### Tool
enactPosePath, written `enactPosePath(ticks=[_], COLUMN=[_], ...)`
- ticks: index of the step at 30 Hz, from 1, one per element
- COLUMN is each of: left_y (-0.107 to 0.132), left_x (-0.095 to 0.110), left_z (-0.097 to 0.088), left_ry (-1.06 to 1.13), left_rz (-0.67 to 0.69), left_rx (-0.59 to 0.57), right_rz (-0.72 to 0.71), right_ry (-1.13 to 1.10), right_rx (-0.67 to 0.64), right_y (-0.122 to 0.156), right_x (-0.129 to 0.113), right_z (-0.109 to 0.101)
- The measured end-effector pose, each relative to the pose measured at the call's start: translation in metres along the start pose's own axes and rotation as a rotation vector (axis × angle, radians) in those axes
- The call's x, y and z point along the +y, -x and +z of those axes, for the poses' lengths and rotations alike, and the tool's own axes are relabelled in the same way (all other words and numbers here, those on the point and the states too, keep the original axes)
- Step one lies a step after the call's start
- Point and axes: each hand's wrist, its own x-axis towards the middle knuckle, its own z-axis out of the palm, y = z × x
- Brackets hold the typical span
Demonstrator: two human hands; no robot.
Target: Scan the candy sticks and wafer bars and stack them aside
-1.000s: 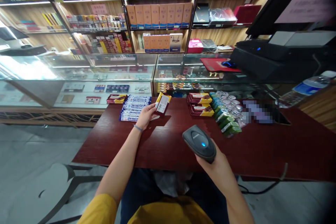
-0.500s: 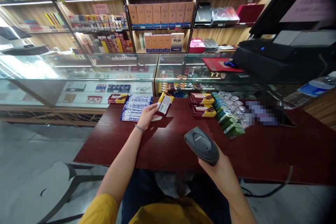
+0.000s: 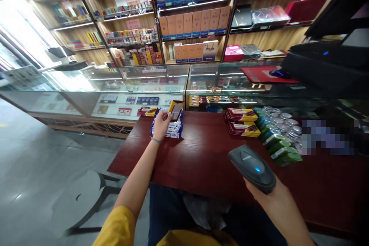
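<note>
Your left hand (image 3: 161, 121) grips a yellow-edged snack packet (image 3: 175, 110), held tilted just above the stack of blue-and-white bars (image 3: 170, 127) at the far left of the dark red table (image 3: 196, 157). Your right hand (image 3: 269, 196) is closed around a grey barcode scanner (image 3: 252, 168), well apart from the packet, over the table's near edge. Red packet stacks (image 3: 241, 121) and green tins (image 3: 278, 144) lie beyond it.

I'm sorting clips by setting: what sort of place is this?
Likely a small shop's checkout counter: the right hand holds a barcode scanner, glass display cases hold goods, and stocked shelves line the back wall.
</note>
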Motion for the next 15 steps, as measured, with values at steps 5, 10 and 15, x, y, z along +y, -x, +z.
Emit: enactPosePath(ticks=[5,10,15], left_y=[-0.032,-0.060,-0.078], left_x=[-0.010,-0.024,-0.043], left_z=[-0.076,-0.130,-0.147], left_ry=[-0.414,-0.657,-0.945], left_rz=[0.099,0.067,0.058], left_rx=[0.167,0.225,0.160], right_rz=[0.010,0.043,0.063], right_ry=[0.001,0.030,0.075], right_rx=[-0.001,0.001,0.059], right_y=[-0.003,-0.006,-0.009], right_x=[0.004,0.003,0.004], right_z=[-0.002,-0.002,-0.002])
